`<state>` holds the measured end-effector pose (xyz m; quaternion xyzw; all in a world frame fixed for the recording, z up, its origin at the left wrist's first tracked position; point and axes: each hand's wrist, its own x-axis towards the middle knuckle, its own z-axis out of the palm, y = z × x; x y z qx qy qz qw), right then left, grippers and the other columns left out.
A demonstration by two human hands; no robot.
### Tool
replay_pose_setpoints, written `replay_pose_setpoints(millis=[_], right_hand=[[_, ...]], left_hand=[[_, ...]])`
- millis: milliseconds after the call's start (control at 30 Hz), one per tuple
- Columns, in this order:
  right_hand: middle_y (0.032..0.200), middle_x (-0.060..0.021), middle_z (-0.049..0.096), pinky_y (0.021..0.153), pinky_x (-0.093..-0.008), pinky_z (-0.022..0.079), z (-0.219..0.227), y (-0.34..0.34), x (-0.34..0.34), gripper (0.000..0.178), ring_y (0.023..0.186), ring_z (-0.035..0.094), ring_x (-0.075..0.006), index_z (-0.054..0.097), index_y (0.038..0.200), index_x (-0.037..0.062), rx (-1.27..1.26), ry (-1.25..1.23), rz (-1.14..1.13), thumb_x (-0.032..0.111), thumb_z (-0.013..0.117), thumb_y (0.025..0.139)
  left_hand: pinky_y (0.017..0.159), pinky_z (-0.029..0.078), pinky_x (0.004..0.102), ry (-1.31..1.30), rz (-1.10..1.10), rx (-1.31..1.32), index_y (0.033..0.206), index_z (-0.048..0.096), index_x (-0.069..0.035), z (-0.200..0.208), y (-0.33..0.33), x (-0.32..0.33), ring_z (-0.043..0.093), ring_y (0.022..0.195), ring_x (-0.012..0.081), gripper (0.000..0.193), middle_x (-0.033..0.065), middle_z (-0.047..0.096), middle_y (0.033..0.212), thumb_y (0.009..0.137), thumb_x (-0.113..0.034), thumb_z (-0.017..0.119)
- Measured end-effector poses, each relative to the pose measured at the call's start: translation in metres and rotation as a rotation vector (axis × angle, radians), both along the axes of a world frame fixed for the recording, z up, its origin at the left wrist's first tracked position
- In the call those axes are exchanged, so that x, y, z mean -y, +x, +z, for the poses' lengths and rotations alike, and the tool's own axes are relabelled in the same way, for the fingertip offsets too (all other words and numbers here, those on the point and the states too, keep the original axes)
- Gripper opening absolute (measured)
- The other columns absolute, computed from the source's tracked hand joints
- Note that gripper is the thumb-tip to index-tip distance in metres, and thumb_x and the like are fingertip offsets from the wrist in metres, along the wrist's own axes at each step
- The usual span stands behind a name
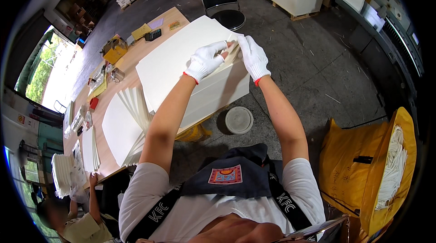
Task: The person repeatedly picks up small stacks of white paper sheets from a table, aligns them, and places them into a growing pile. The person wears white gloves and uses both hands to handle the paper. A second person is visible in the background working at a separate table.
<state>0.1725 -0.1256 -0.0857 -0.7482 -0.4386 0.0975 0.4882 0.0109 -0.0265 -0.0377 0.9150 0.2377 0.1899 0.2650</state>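
A tall stack of large white paper sheets [177, 56] lies on the wooden table [101, 118] before me. At its right corner several sheets are bent up and fanned. My left hand [205, 62], in a white knit glove with some bare fingertips, is closed on these lifted sheets from above. Gloved the same way with a red cuff, my right hand [254, 59] wraps the outer edge of that corner, fingers together; its thumb is hidden. To the left of the stack, a second pile of white sheets [119, 127] lies with its edges fanned.
A calculator [153, 35], a yellow box [114, 51] and a metal mug [117, 75] stand along the table's far side. A round pale lid [239, 120] is below the table edge. A black chair [228, 18] stands beyond; a yellow bag [347, 165] is right. Another person [86, 227] works lower left.
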Motion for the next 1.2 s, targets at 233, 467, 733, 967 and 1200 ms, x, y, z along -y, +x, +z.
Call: replay_pose_setpoints(millis=[233, 467, 733, 967, 1200], right_hand=[[0.105, -0.0185, 0.063, 0.078, -0.0518, 0.049, -0.003, 0.000, 0.002, 0.037, 0.092, 0.065, -0.0420, 0.056, 0.115, 0.0128, 0.123, 0.035, 0.038, 0.041, 0.035, 0.105], [0.105, -0.0174, 0.062, 0.077, -0.0514, 0.049, -0.002, -0.001, 0.003, 0.034, 0.091, 0.064, -0.0414, 0.056, 0.116, 0.0133, 0.112, -0.012, 0.033, 0.037, 0.034, 0.105], [0.094, -0.0224, 0.066, 0.078, -0.0514, 0.048, -0.002, 0.002, 0.004, 0.048, 0.091, 0.065, -0.0431, 0.057, 0.104, 0.0089, 0.046, 0.043, 0.003, 0.053, 0.038, 0.102], [0.086, -0.0164, 0.069, 0.070, -0.0486, 0.053, 0.000, 0.032, 0.029, 0.044, 0.081, 0.069, -0.0362, 0.062, 0.091, 0.0101, 0.598, -0.166, 0.057, 0.054, 0.054, 0.097], [0.083, -0.0140, 0.066, 0.070, -0.0491, 0.053, 0.009, 0.032, 0.015, 0.036, 0.077, 0.067, -0.0369, 0.062, 0.090, 0.0108, 0.809, 0.003, 0.122, 0.045, 0.057, 0.098]], left_hand=[[0.092, 0.052, 0.0362, 0.033, -0.043, -0.069, 0.126, 0.068, -0.019, 0.004, 0.000, 0.001, 0.068, 0.101, 0.0283, 0.032, 0.0127, 0.072, 0.112, 0.095, -0.024, 0.064], [0.093, 0.052, 0.0361, 0.020, 0.002, -0.122, 0.125, 0.068, -0.019, 0.006, 0.001, 0.005, 0.069, 0.102, 0.0268, 0.038, 0.0120, 0.072, 0.112, 0.088, -0.025, 0.074], [0.098, 0.051, 0.0359, 0.017, -0.054, -0.033, 0.129, 0.067, -0.018, 0.000, 0.001, 0.001, 0.068, 0.107, 0.0295, 0.036, 0.0131, 0.071, 0.119, 0.093, -0.021, 0.066], [0.097, 0.052, 0.0367, 0.090, -0.075, 0.052, 0.127, 0.067, -0.017, -0.006, 0.000, -0.003, 0.068, 0.107, 0.0322, 0.032, 0.0137, 0.071, 0.119, 0.099, -0.016, 0.052], [0.087, 0.054, 0.0360, 0.088, -0.045, -0.009, 0.115, 0.070, -0.019, -0.002, 0.002, 0.003, 0.070, 0.095, 0.0276, 0.026, 0.0094, 0.072, 0.108, 0.097, -0.017, 0.052]])
